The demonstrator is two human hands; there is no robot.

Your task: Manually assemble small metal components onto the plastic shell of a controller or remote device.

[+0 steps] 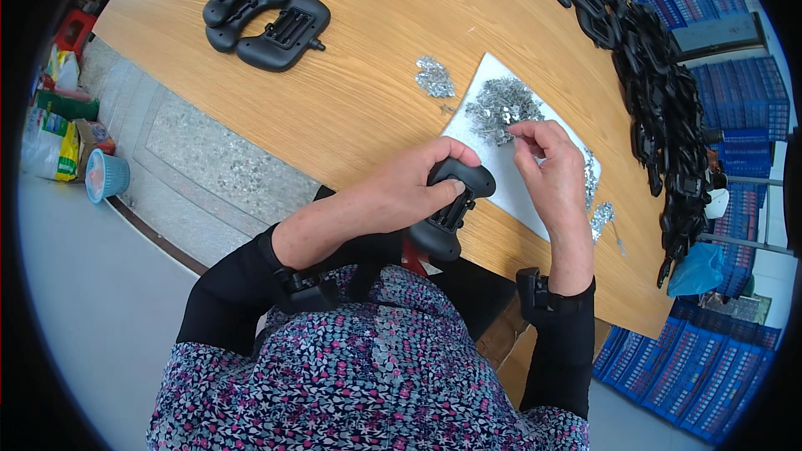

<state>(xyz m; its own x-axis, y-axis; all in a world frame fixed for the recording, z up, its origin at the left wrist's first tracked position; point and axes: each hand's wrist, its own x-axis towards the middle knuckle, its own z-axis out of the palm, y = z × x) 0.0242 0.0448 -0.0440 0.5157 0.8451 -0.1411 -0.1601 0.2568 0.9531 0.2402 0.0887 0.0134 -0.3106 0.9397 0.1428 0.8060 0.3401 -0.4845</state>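
My left hand [409, 188] grips a black moulded plastic handle part [447, 209] over the wooden tabletop's [359, 108] near edge, while my right hand [547, 163], fingertips pinched, picks at the heap of small silver metal clips [499, 108] on a white sheet [510, 171].

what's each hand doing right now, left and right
Left hand: closed around a black plastic part.
Right hand: fingertips pinched over the pile of small metal pieces; whether it holds one cannot be told.
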